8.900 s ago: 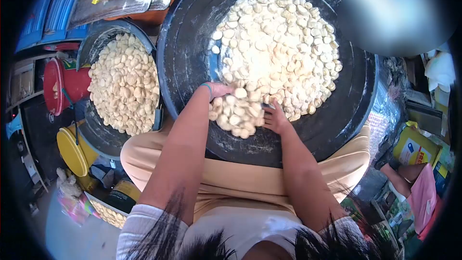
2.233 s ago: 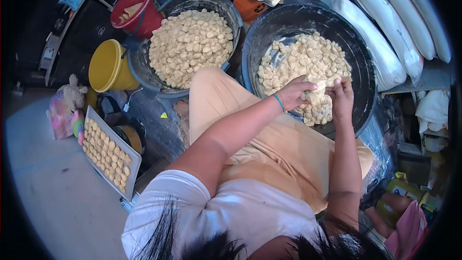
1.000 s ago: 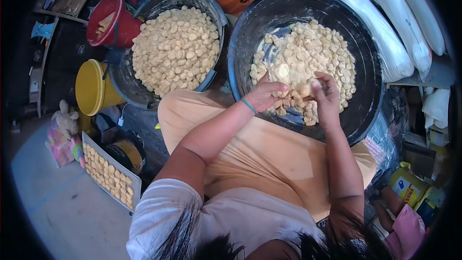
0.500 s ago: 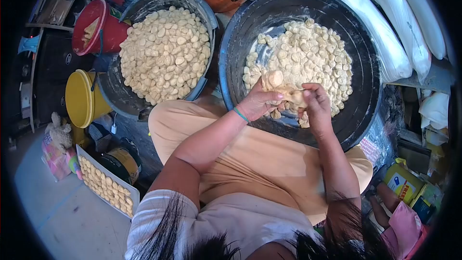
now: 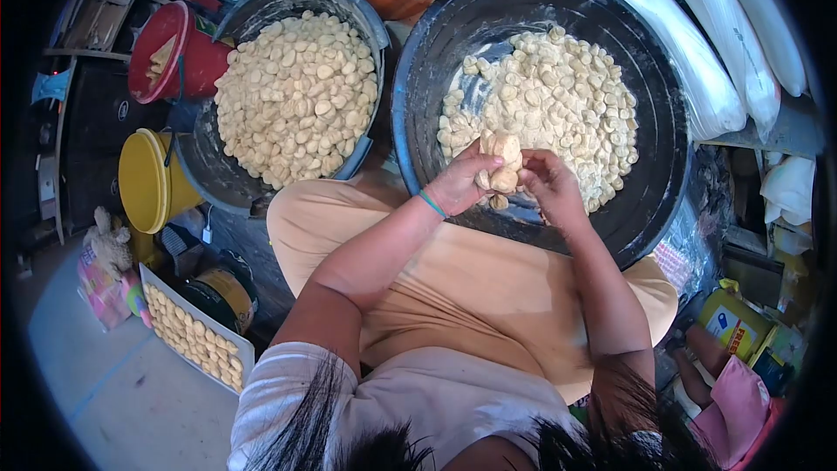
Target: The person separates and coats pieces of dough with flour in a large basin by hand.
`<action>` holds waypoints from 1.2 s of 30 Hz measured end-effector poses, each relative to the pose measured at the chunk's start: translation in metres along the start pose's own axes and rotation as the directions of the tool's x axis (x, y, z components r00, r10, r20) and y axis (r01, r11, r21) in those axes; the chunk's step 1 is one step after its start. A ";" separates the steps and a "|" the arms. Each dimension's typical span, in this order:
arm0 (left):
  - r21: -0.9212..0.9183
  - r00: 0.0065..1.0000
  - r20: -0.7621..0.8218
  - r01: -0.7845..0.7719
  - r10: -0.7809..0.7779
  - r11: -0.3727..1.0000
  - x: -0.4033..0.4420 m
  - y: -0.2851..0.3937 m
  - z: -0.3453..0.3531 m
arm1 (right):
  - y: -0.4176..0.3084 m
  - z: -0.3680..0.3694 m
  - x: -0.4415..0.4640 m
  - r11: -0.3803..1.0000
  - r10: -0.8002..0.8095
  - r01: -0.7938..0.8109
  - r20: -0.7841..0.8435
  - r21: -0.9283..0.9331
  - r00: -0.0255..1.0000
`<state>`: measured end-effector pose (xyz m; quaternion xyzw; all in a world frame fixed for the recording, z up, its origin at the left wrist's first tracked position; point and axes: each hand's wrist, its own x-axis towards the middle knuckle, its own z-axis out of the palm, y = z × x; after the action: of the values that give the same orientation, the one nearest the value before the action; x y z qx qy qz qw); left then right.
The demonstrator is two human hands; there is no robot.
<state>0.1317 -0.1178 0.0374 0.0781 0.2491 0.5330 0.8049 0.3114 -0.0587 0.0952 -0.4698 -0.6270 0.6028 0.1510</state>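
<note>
My left hand (image 5: 459, 181) is closed around a pale, lumpy piece of dough (image 5: 501, 157), with the thumb pressed on its side. At the lump's right edge, the bent fingers of my right hand (image 5: 555, 190) pinch at the dough, and their tips are partly hidden. Both hands are above the near side of a large black basin (image 5: 649, 170). Inside it lie many floury, flattened dough pieces (image 5: 558, 92), heaped towards the middle and right. A few small pieces show just beneath my hands.
A second tub (image 5: 370, 153) of similar pieces (image 5: 296, 96) stands to the left. Beyond it are a red bucket (image 5: 196, 61) and a yellow bucket (image 5: 144, 179). A tray (image 5: 247, 365) of rounded pieces lies at lower left. White sacks (image 5: 671, 44) lie at upper right.
The dough, stretched between both hands before, is now a bunched lump in my left hand. My right hand has shifted slightly left and its fingers have curled in.
</note>
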 end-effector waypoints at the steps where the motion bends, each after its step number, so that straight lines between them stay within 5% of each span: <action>1: 0.021 1.000 -0.025 0.007 -0.007 1.000 -0.001 0.002 0.002 | -0.003 -0.005 0.002 0.985 -0.081 0.074 -0.041 -0.157 0.996; 2: 0.042 0.999 -0.051 0.015 -0.013 0.999 -0.001 0.004 0.005 | -0.008 -0.007 0.003 0.939 -0.167 0.138 -0.068 -0.314 0.984; 7: 0.193 0.998 0.023 0.058 -0.063 0.980 -0.004 -0.002 0.009 | -0.033 0.007 -0.009 0.940 -0.238 0.223 -0.029 -0.260 0.971; 10: 0.275 0.997 0.042 0.044 -0.058 0.960 -0.001 -0.008 0.011 | -0.024 -0.001 -0.005 0.922 -0.060 0.065 0.025 -0.383 0.998; 11: 0.287 0.998 0.042 0.028 -0.041 0.957 0.002 -0.010 0.007 | -0.024 -0.007 -0.003 0.970 0.063 -0.055 0.028 -0.238 0.998; 14: 0.305 0.999 -0.047 0.032 -0.018 0.952 0.000 0.001 0.012 | -0.014 -0.022 0.006 0.971 0.093 -0.056 -0.152 0.234 0.984; 18: 0.093 0.987 -0.146 0.082 -0.068 0.992 -0.003 0.008 0.020 | -0.028 -0.027 0.008 1.000 0.006 -0.008 -0.150 -0.015 0.989; 21: 0.150 0.992 -0.081 0.111 -0.100 0.982 -0.002 0.001 0.018 | -0.021 0.002 -0.001 0.960 -0.225 0.217 -0.024 -0.179 0.974; 25: 0.220 0.999 0.000 0.040 -0.041 0.975 0.001 -0.003 0.012 | -0.018 -0.012 0.005 0.929 0.040 -0.015 0.061 -0.370 0.997; 28: 0.091 0.996 0.029 0.082 -0.085 0.992 -0.004 0.003 0.010 | -0.026 -0.015 0.009 0.963 0.057 0.000 -0.203 0.268 0.977; 29: 0.065 0.995 0.031 0.095 -0.098 0.993 -0.004 0.005 0.009 | -0.035 -0.021 0.010 0.964 0.093 -0.006 -0.313 0.267 0.945; 30: 0.037 0.994 0.032 0.107 -0.108 0.994 -0.003 0.006 0.008 | -0.031 -0.031 0.011 0.975 0.061 0.016 -0.338 0.220 0.939; 31: 0.044 0.994 0.063 0.092 -0.094 0.995 -0.003 0.008 0.012 | -0.017 -0.043 0.015 0.971 -0.217 0.171 -0.312 -0.170 0.925; 32: 0.013 0.994 0.054 0.092 -0.093 0.996 -0.002 0.007 0.012 | -0.005 -0.052 0.018 0.794 -0.457 0.307 -0.182 -0.524 0.871; 36: -0.021 0.991 0.038 0.128 -0.128 0.992 -0.002 0.003 0.011 | -0.013 -0.026 0.007 0.839 -0.329 0.280 -0.025 -0.467 0.944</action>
<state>0.1343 -0.1166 0.0488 0.0624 0.2328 0.4816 0.8426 0.3224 -0.0355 0.1102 -0.4172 -0.8089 0.3811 0.1627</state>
